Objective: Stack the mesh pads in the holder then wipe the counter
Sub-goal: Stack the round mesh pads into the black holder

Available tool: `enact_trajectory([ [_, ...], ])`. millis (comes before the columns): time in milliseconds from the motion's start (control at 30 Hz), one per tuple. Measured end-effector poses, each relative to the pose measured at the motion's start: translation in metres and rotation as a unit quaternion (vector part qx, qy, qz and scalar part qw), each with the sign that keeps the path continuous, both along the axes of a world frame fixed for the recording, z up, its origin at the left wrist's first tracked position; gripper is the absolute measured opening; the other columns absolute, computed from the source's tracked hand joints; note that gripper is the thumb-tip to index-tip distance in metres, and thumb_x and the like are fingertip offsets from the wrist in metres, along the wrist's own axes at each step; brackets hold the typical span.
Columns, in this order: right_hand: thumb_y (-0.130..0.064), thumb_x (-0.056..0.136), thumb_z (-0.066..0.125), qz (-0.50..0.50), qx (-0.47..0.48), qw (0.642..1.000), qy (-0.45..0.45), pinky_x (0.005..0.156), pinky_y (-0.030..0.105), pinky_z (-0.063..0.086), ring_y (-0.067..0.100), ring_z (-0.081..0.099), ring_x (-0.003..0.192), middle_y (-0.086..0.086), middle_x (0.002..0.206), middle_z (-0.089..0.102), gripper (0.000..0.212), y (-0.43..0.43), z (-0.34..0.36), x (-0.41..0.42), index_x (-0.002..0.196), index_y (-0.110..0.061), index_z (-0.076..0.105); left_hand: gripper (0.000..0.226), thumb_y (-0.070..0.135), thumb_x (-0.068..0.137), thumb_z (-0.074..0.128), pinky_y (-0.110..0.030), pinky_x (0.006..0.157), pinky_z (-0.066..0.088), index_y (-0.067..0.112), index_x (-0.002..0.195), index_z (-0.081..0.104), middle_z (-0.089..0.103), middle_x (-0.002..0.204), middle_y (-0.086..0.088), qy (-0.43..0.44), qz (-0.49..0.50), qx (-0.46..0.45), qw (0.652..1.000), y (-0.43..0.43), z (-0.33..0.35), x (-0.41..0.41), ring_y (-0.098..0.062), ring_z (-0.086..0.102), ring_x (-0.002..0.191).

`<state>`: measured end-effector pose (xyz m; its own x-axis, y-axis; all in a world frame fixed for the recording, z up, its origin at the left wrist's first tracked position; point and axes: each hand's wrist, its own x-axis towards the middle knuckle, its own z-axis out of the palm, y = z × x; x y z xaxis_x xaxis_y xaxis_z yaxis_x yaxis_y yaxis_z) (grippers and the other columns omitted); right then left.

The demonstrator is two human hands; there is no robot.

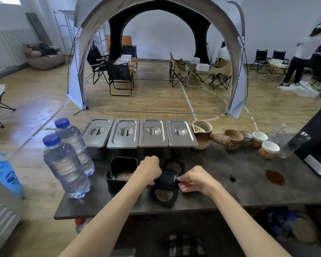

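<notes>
A black holder (pixel 120 165) stands on the grey counter (pixel 230 186), left of centre, with one patterned mesh pad (pixel 124 175) inside it. Two more black pads with gold mesh centres lie flat: one near the front edge (pixel 164 195), one further back (pixel 174 166). A third black pad (pixel 168 179) is lifted between my hands, tilted. My left hand (pixel 150 169) grips its left side. My right hand (pixel 195 179) touches its right edge with fingertips.
Two water bottles (pixel 67 164) stand left of the holder. Several lidded steel containers (pixel 139 133) line the back edge. Ceramic cups (pixel 263 143) and a pitcher (pixel 202 133) sit at the back right. A brown spill (pixel 275 177) and dark grounds (pixel 232 179) mark the counter. A black machine (pixel 317 145) occupies the right end.
</notes>
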<state>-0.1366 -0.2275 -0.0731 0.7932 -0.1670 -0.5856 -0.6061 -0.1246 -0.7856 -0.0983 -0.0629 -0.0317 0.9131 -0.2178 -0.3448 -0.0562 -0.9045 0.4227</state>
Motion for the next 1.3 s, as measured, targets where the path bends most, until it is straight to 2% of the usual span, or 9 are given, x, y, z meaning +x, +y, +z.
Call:
enact_trajectory([
  [67,0.000,0.081,0.069,-0.002,0.008,1.000,-0.003,0.049,0.027,0.056,0.019,0.065,0.050,0.020,0.069,0.066,0.012,0.001,-0.001,0.000,0.087,0.010,0.066,0.010,-0.001,0.083,0.042,-0.031,0.047,0.050,0.007,0.080,0.046,0.063,0.104,-0.017,0.010,0.004,-0.003,1.000,0.001,-0.002,0.002,-0.035,0.072,0.079],
  [167,0.003,0.081,0.069,-0.011,0.015,1.000,-0.009,0.047,0.026,0.054,0.018,0.064,0.047,0.019,0.065,0.063,0.012,0.003,-0.001,0.000,0.089,0.011,0.066,0.012,0.006,0.085,0.048,-0.034,0.059,0.059,0.010,0.074,0.044,0.068,0.096,-0.018,0.048,0.015,-0.045,0.998,0.002,-0.008,0.008,-0.032,0.073,0.068],
  [267,0.004,0.081,0.067,-0.027,0.030,0.999,-0.017,0.047,0.025,0.054,0.019,0.063,0.050,0.018,0.066,0.062,0.004,0.000,0.004,-0.002,0.082,0.009,0.067,0.015,0.008,0.087,0.056,-0.029,0.046,0.054,0.008,0.077,0.044,0.062,0.074,-0.015,0.092,0.048,-0.123,0.987,0.006,-0.015,0.013,-0.022,0.063,0.050],
  [367,0.003,0.080,0.069,-0.047,0.052,0.997,-0.041,0.049,0.025,0.054,0.020,0.065,0.055,0.017,0.066,0.063,0.004,-0.005,0.015,-0.005,0.077,0.006,0.068,0.009,0.007,0.087,0.059,-0.024,0.038,0.047,0.001,0.087,0.051,0.054,0.062,-0.010,0.113,0.075,-0.224,0.965,0.010,-0.014,0.010,-0.018,0.061,0.052],
  [633,0.002,0.078,0.070,-0.046,0.136,0.981,-0.128,0.048,0.025,0.056,0.019,0.065,0.052,0.014,0.064,0.063,0.003,0.009,0.065,-0.013,0.079,0.003,0.068,0.010,0.007,0.086,0.067,-0.020,0.041,0.048,0.004,0.094,0.063,0.059,0.067,-0.009,0.182,0.138,-0.475,0.850,0.046,0.022,-0.005,-0.013,0.064,0.047],
  [767,0.003,0.080,0.069,-0.020,0.170,0.972,-0.159,0.048,0.026,0.056,0.021,0.065,0.050,0.014,0.065,0.064,0.010,0.037,0.083,-0.004,0.089,0.000,0.065,0.009,0.012,0.087,0.068,-0.017,0.036,0.045,0.010,0.093,0.062,0.050,0.060,-0.003,0.156,0.149,-0.497,0.840,0.079,0.042,0.000,-0.013,0.063,0.044],
  [933,-0.001,0.079,0.072,-0.019,0.158,0.967,-0.200,0.050,0.027,0.056,0.019,0.065,0.051,0.011,0.065,0.066,0.013,0.078,0.086,0.007,0.091,-0.002,0.067,0.006,0.010,0.089,0.064,-0.017,0.038,0.048,0.015,0.087,0.060,0.070,0.068,-0.004,0.107,0.177,-0.515,0.832,0.115,0.052,0.001,-0.014,0.069,0.051],
  [1100,-0.003,0.085,0.062,-0.045,0.232,0.951,-0.199,0.058,0.027,0.059,0.025,0.069,0.061,0.023,0.080,0.070,0.015,0.115,0.076,0.010,0.093,0.008,0.067,0.019,0.007,0.093,0.052,-0.020,0.041,0.049,0.012,0.079,0.063,0.072,0.072,-0.010,0.080,0.225,-0.530,0.814,0.135,0.043,-0.005,-0.015,0.068,0.053],
  [1300,0.000,0.082,0.067,-0.042,0.183,0.963,-0.194,0.056,0.024,0.057,0.019,0.067,0.057,0.017,0.072,0.068,0.008,0.133,0.053,0.009,0.087,0.006,0.069,0.028,0.007,0.095,0.049,-0.020,0.045,0.045,0.016,0.080,0.071,0.064,0.062,0.001,0.002,0.250,-0.459,0.853,0.148,0.019,-0.006,-0.005,0.057,0.048],
])
